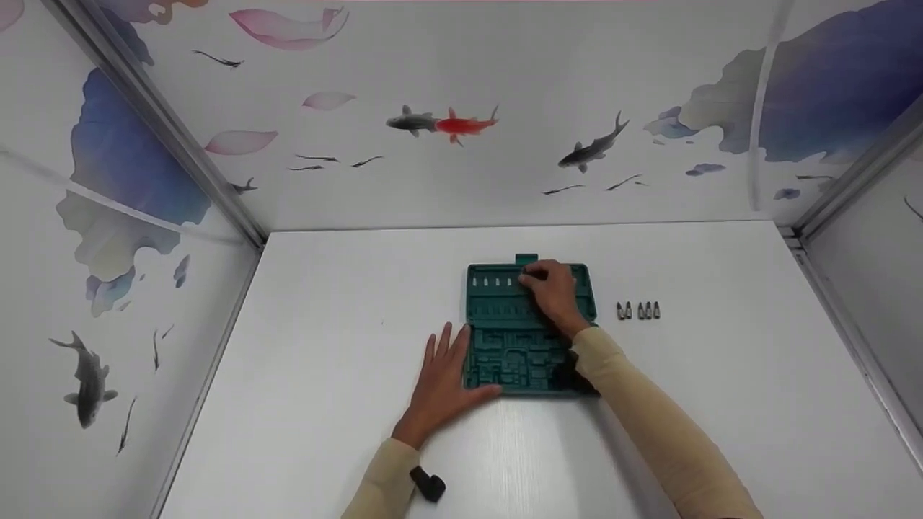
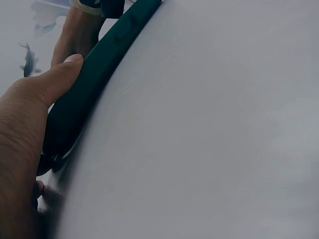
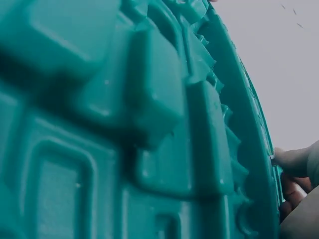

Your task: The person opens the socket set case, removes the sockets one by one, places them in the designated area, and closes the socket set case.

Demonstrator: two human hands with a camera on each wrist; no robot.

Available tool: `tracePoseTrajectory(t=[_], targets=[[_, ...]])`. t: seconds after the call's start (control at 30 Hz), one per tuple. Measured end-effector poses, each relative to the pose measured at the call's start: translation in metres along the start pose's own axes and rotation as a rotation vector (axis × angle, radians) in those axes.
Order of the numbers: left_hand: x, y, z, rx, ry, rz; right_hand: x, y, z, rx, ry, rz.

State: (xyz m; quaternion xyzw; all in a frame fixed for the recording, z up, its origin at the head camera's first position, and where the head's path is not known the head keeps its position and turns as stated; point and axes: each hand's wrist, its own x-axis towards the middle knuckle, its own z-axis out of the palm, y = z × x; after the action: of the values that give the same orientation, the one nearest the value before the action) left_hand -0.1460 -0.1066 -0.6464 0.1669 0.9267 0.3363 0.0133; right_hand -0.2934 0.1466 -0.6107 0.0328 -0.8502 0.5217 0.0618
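A green plastic tool case [image 1: 516, 360] lies unfolded on the table, with moulded slots in both halves. My left hand [image 1: 441, 382] rests at its near left corner, fingers straight and spread along the side. The left thumb [image 2: 70, 74] lies over the case's front edge in the left wrist view. My right hand [image 1: 555, 288] is over the upper half, thumb and forefinger pinching a small dark screwdriver bit at the top row, mostly hidden by the fingertips. Left of these fingertips, several bits [image 1: 497, 282] stand in that row. The right wrist view shows moulded recesses [image 3: 60, 194] close up.
To the right of the case, several loose bits [image 1: 648, 311] lie in two small groups on the white table [image 1: 324, 346]. A printed wall panel [image 1: 505, 187] rises behind the table, with side panels left and right.
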Motion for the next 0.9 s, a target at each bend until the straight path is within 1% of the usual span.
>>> tracePoseTrajectory(t=[0.13,0.2,0.3,0.4,0.6,0.73,0.9], targets=[[0.001,0.0,0.0,-0.009,0.003,-0.001,0.004,-0.003,-0.014,0.163,0.013,0.024],[0.0,0.0,-0.001,-0.013,0.007,-0.003,0.004,-0.003,-0.022,0.189,0.011,0.016],[0.0,0.0,-0.001,-0.011,0.008,-0.006,-0.001,-0.003,-0.035,0.201,0.004,0.005],[-0.001,0.0,-0.001,-0.013,0.012,-0.007,-0.009,-0.002,-0.049,0.185,0.004,-0.009],[-0.001,0.001,-0.002,-0.012,0.013,-0.022,-0.023,0.002,-0.072,0.107,0.028,-0.038],[0.0,0.001,-0.001,-0.011,0.006,-0.026,-0.031,0.004,-0.086,0.058,0.034,-0.015],[0.0,0.001,0.0,-0.014,0.015,-0.012,-0.039,0.005,-0.104,0.0,0.037,0.01]])
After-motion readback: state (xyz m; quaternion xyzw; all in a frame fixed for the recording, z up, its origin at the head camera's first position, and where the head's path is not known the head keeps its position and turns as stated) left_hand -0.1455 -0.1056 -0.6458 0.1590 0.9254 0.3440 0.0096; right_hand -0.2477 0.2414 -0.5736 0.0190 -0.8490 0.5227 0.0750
